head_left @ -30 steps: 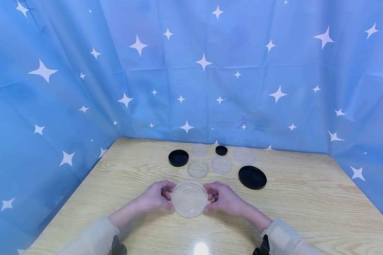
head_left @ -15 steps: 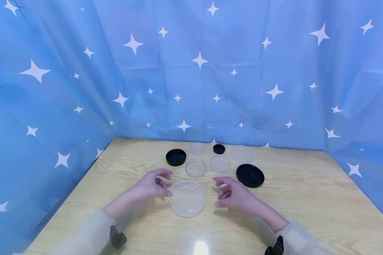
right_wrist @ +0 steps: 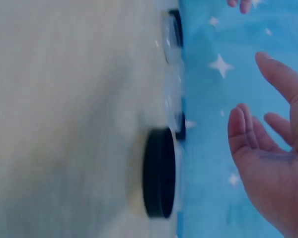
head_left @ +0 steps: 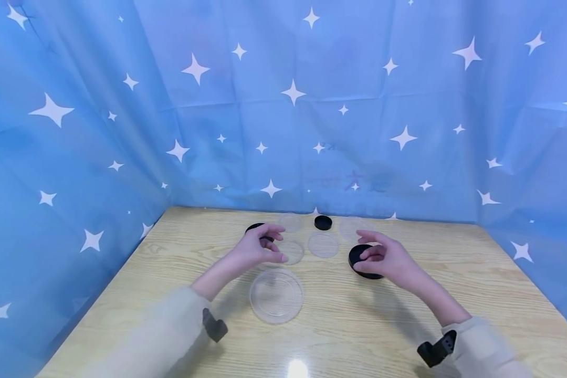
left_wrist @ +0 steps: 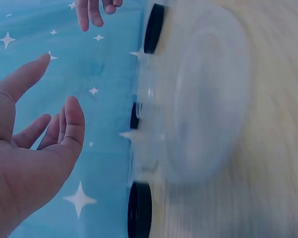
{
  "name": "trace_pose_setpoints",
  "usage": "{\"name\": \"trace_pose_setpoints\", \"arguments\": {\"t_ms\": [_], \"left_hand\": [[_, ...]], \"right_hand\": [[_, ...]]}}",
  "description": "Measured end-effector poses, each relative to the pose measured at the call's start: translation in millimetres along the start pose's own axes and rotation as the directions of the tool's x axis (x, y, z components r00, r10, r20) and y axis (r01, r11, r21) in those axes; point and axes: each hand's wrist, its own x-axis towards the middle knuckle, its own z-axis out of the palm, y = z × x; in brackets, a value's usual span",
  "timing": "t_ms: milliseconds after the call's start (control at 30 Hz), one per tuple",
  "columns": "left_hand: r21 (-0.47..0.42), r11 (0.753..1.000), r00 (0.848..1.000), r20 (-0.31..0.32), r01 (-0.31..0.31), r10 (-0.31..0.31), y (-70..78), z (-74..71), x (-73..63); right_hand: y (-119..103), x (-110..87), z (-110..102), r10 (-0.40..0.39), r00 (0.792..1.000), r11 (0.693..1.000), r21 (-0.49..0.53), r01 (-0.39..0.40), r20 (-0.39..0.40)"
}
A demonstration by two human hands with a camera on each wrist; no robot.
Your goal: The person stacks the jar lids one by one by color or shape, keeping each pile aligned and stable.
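A large clear round plastic dish or lid (head_left: 276, 295) lies flat on the table in front of me, untouched. Above the far left group of dishes hovers my left hand (head_left: 257, 247), fingers loosely bent and holding nothing; it partly covers a black round dish (head_left: 253, 227) and a clear disc (head_left: 294, 253). My right hand (head_left: 389, 260) is over the largest black round dish (head_left: 355, 256), hiding part of it. In the right wrist view that black dish (right_wrist: 159, 173) stands apart from the hand (right_wrist: 273, 158), whose fingers are spread from the thumb.
A small black dish (head_left: 323, 222) sits at the back of the wooden table (head_left: 453, 278). Near it lie more clear discs, one in the middle (head_left: 323, 245). A blue star-printed curtain (head_left: 340, 121) hangs behind the table's back edge and along the sides.
Both hands have let go of the large clear dish, then risen and moved forward, the right one also to the right. The dish stays on the table.
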Motion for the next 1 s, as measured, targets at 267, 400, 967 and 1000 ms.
{"name": "trace_pose_setpoints", "arguments": {"t_ms": [267, 400, 967, 1000], "left_hand": [[-0.006, 1.000, 1.000, -0.020, -0.002, 0.002, 8.4, 31.3, 37.6], [-0.003, 1.000, 0.999, -0.037, 0.016, -0.016, 10.1, 42.4, 53.9], [-0.080, 0.997, 0.995, -0.095, 0.012, -0.019, -1.1, 85.2, 114.8], [-0.081, 0.997, 0.995, -0.095, 0.012, -0.019, -1.8, 87.2, 116.4]], "right_hand": [[14, 12.0, -34, 0.029, 0.997, 0.997, -0.063, -0.034, -0.076], [23, 18.0, -46, 0.058, 0.995, 0.997, -0.054, -0.063, -0.079], [50, 43.0, -74, 0.125, 0.989, 0.987, -0.087, -0.132, -0.081], [52, 43.7, -75, 0.129, 0.988, 0.987, -0.086, -0.136, -0.083]]}}
